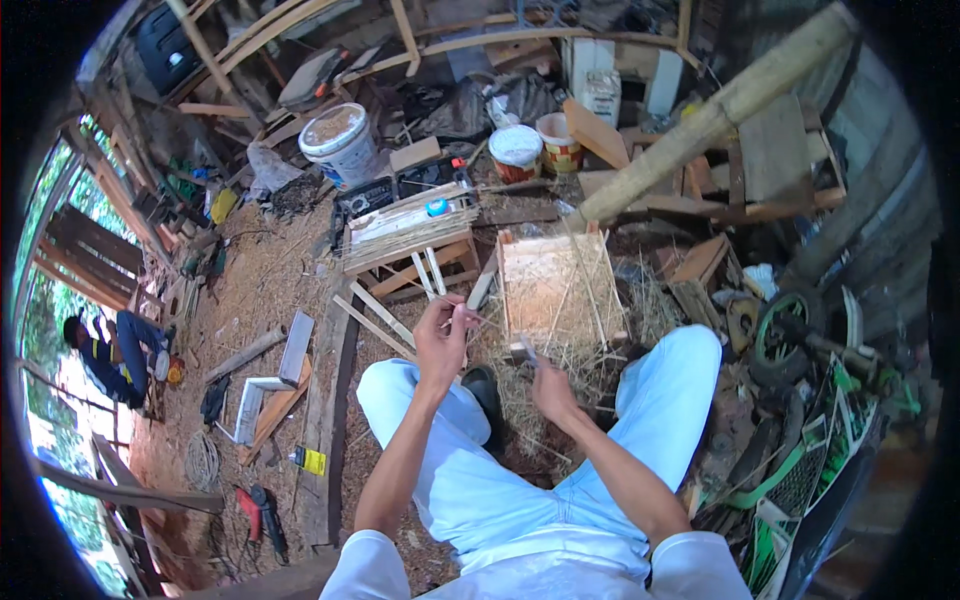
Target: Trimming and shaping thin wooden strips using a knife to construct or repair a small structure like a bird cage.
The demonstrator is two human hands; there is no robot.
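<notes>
Left hand pinching a thin strip just off the worktop's left edge, right hand wrapped round a knife by the near left corner, and here's the danger: a hard push, a sudden slip, and that blade could jump toward the fingers.

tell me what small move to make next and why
Probably bring the blade of what looks like a knife in the right hand over to the thin stick: the left hand pinches the stick so that it juts toward the blade, and a gap shows between the two.
</notes>
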